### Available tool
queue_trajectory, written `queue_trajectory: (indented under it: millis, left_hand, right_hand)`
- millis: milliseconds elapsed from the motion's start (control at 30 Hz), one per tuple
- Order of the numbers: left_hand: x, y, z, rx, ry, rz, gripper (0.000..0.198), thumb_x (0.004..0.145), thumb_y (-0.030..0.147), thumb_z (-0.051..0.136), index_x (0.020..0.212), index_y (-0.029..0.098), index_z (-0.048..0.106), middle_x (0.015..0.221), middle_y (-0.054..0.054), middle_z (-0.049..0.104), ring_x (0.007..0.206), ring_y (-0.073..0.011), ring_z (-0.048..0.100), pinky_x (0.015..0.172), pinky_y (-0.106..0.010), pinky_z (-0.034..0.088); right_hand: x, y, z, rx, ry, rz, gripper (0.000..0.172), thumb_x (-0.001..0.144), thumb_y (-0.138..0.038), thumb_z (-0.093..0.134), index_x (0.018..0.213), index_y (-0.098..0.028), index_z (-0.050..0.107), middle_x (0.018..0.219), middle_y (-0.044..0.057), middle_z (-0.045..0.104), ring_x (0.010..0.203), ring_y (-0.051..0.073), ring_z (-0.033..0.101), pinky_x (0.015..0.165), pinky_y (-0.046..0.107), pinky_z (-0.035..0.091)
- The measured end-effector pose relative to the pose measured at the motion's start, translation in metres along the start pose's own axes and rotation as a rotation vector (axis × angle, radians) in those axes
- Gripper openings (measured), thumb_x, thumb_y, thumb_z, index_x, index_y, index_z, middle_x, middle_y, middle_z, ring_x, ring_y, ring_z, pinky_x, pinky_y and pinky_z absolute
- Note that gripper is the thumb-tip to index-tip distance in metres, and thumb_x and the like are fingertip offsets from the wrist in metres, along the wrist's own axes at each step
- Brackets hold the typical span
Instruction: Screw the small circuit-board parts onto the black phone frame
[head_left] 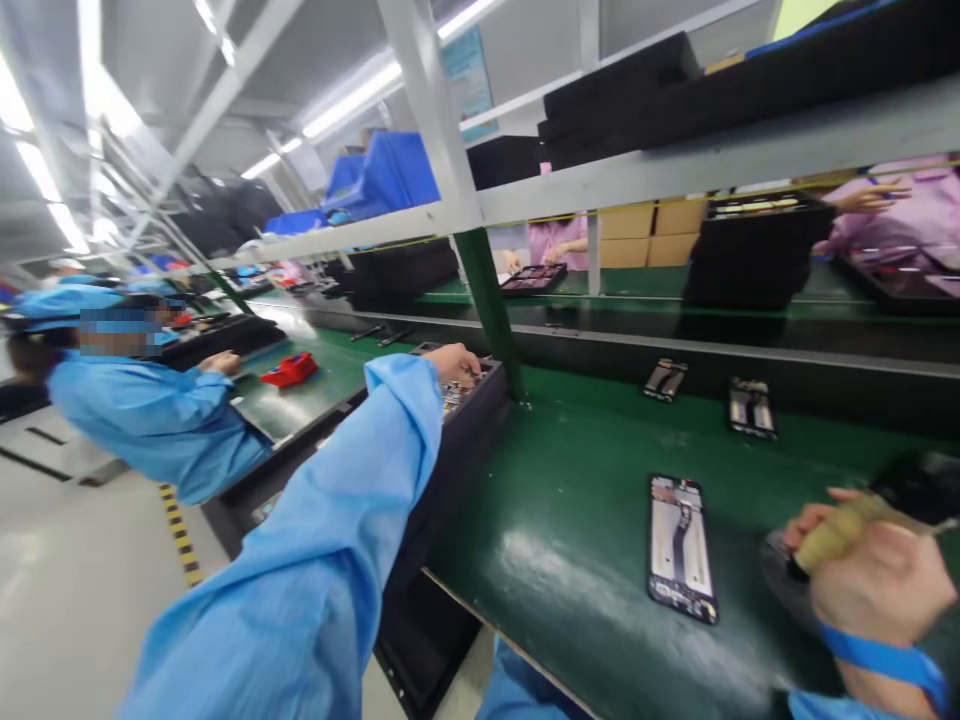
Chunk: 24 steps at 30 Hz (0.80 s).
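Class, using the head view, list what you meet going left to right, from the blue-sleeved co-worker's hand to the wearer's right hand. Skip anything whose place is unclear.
Co-worker's hand → red container → left hand → nearest phone assembly → rightmost phone assembly → right hand.

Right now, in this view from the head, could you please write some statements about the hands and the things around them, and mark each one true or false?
1. The left hand is at a black tray holding small parts. True.
2. The right hand holds one of the opened phones. False: it holds a tool with a yellowish handle.
3. A blue band goes around the right wrist. True.
4. Only two opened phones lie on the green bench. False: three lie there.
5. The blue bins stand on the floor. False: they rest on a raised white rack.
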<state>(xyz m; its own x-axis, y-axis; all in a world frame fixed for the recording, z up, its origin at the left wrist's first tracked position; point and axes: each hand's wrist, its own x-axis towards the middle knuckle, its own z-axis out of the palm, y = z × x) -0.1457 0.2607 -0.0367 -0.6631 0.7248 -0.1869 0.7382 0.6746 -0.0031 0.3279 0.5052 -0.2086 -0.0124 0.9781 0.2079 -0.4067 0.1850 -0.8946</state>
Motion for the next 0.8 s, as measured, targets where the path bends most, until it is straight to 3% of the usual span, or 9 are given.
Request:
queue_trajectory:
  millis: [67,167,233,300,367,433,533,667,800]
  left_hand:
    - [-0.003,-0.003,-0.005,0.02,0.05,-0.015,0.019,0.078,0.018,0.089,0.088,0.019,0.073,0.096,0.0,0.077,0.104,-0.0224,0.072,0.09,-0.024,0.052]
    - [-0.008,0.002,-0.018,0.057,0.117,-0.058,0.016,0.08,0.02,0.083,0.088,0.021,0.07,0.087,0.0,0.075,0.099,-0.0239,0.071,0.087,-0.026,0.05]
    - [-0.011,0.021,-0.022,0.063,0.193,-0.038,0.016,0.089,0.025,0.076,0.104,0.024,0.071,0.099,-0.002,0.076,0.108,-0.0255,0.07,0.094,-0.029,0.049]
    - [-0.012,0.06,-0.016,0.045,0.265,0.098,0.024,0.097,0.027,0.068,0.121,0.028,0.071,0.12,-0.003,0.076,0.123,-0.0257,0.066,0.104,-0.031,0.047]
    - [-0.013,0.111,0.002,0.01,0.232,0.363,0.029,0.1,0.022,0.062,0.125,0.031,0.072,0.129,-0.001,0.075,0.125,-0.0244,0.067,0.108,-0.032,0.046]
    - [-0.013,0.163,0.03,-0.067,0.115,0.569,0.021,0.098,0.018,0.064,0.114,0.028,0.075,0.116,-0.001,0.078,0.112,-0.0235,0.072,0.105,-0.032,0.049]
    - [-0.017,0.209,0.081,-0.193,0.103,0.676,0.019,0.096,0.011,0.065,0.099,0.026,0.076,0.105,-0.002,0.08,0.109,-0.0229,0.073,0.108,-0.033,0.051]
    - [-0.031,0.204,0.141,-0.298,0.154,0.69,0.023,0.094,0.005,0.066,0.095,0.026,0.076,0.13,-0.001,0.077,0.125,-0.0175,0.071,0.114,-0.03,0.053]
    - [-0.051,0.182,0.182,-0.354,0.25,0.546,0.036,0.092,-0.003,0.052,0.098,0.024,0.076,0.135,-0.006,0.074,0.125,-0.0203,0.072,0.113,-0.04,0.057]
  right_hand:
    - [-0.004,-0.002,0.003,-0.087,-0.04,-0.108,0.059,0.08,-0.081,0.076,0.092,-0.024,0.07,0.062,0.007,0.059,0.044,0.022,0.056,0.036,0.035,0.042]
    - [-0.01,-0.002,0.008,-0.105,-0.059,-0.14,0.055,0.091,-0.078,0.064,0.097,-0.024,0.067,0.062,0.005,0.059,0.044,0.022,0.055,0.038,0.035,0.041]
    - [-0.011,-0.002,0.008,-0.1,-0.069,-0.128,0.051,0.093,-0.075,0.062,0.099,-0.024,0.067,0.063,0.004,0.059,0.045,0.022,0.054,0.039,0.036,0.042]
    - [-0.011,-0.002,0.006,-0.111,-0.072,-0.124,0.05,0.094,-0.073,0.062,0.1,-0.024,0.067,0.064,0.004,0.059,0.046,0.021,0.054,0.041,0.036,0.044]
    - [-0.01,-0.002,0.005,-0.118,-0.069,-0.132,0.048,0.095,-0.071,0.062,0.1,-0.024,0.067,0.064,0.003,0.059,0.046,0.021,0.055,0.041,0.036,0.045]
    - [-0.009,-0.001,0.003,-0.105,-0.071,-0.141,0.045,0.095,-0.069,0.063,0.1,-0.024,0.067,0.063,0.003,0.059,0.046,0.021,0.055,0.042,0.036,0.045]
    - [-0.006,0.003,0.002,-0.085,-0.07,-0.149,0.049,0.093,-0.072,0.065,0.099,-0.024,0.067,0.062,0.002,0.059,0.045,0.021,0.055,0.041,0.036,0.045]
    - [-0.004,0.008,0.002,-0.086,-0.063,-0.137,0.062,0.089,-0.083,0.064,0.099,-0.022,0.065,0.06,0.0,0.059,0.041,0.02,0.054,0.037,0.034,0.044]
    - [-0.004,0.008,0.003,-0.121,-0.07,-0.153,0.061,0.091,-0.083,0.061,0.1,-0.022,0.065,0.06,0.0,0.059,0.041,0.02,0.054,0.037,0.033,0.044]
